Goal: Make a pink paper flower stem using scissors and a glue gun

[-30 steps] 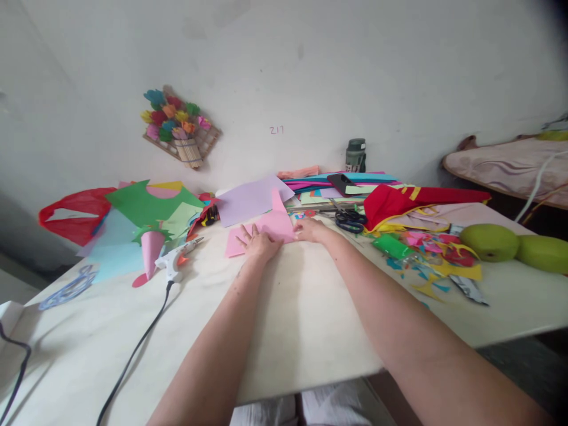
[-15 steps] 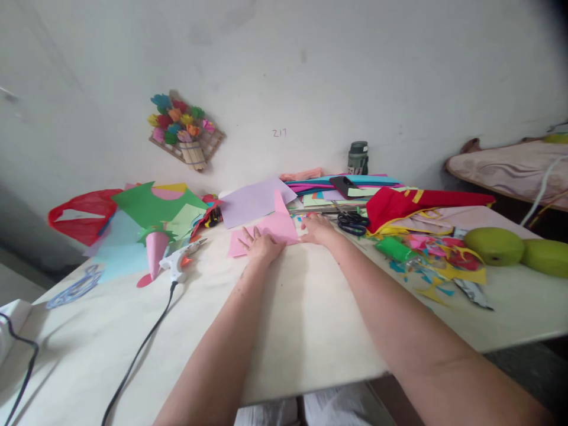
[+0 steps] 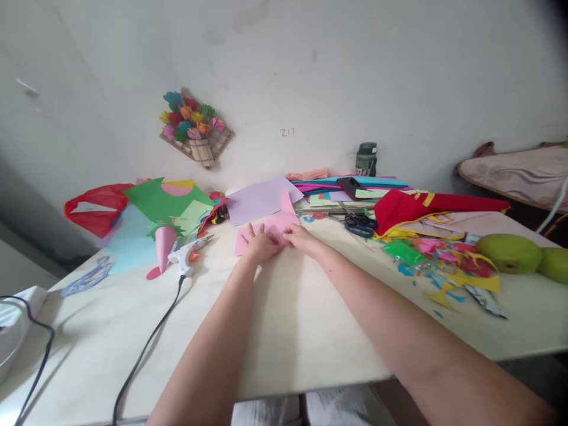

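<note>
A sheet of pink paper lies on the table, with a narrow part standing up at its back right. My left hand rests on the paper with its fingers spread. At the paper's right front edge, my right hand has its fingers pressed together, pinching the edge beside the left fingertips. Behind the paper lies a lilac sheet.
Left stand a pink cone and a white glue gun with a black cord. Right are black scissors, a red cloth, paper scraps and green fruit. A bottle stands behind.
My right hand has moved left along the pink paper, closer to my left hand, and its fingers have closed on the edge. The view has shifted slightly left.
</note>
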The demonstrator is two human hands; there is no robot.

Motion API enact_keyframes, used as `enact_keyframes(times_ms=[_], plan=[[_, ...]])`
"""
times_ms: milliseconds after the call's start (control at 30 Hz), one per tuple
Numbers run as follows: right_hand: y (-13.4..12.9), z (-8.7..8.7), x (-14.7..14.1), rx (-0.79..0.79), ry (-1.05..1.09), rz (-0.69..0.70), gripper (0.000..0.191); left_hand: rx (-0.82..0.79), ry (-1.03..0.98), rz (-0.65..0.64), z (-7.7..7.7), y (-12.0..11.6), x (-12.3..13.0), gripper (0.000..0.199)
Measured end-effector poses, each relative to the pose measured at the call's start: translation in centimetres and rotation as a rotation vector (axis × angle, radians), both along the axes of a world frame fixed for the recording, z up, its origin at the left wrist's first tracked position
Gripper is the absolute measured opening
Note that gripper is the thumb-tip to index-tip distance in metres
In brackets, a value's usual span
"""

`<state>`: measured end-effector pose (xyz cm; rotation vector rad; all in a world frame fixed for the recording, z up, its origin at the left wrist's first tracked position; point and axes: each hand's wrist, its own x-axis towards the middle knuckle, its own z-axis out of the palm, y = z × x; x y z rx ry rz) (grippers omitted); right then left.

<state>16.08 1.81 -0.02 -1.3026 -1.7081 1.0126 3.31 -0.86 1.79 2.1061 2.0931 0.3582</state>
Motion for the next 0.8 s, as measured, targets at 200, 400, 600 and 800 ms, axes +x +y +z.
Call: enact_keyframes(times_ms=[200, 400, 600, 800], plan=[[0.9, -1.0, -0.4, 0.158, -0.113, 0.092, 0.006, -0.015, -0.004, -0.078, 1.3, -1.7, -5.0, 0.022], [1.3, -1.6, -0.4, 0.28, -0.209, 0.18, 0.005, 0.14, -0.069, -0.074, -0.6, -1.9, -6.6, 0.025], [1.0, -1.5, -0.9, 0.321, -0.316, 0.15, 0.013, 0.21, -0.078, -0.069, -1.2, -1.6, -6.7, 0.023], [0.1, -0.7, -1.3, 0.269, -0.405, 0.062, 0.022, 0.205, -0.09, -0.058, -1.0, -1.8, -6.6, 0.022]])
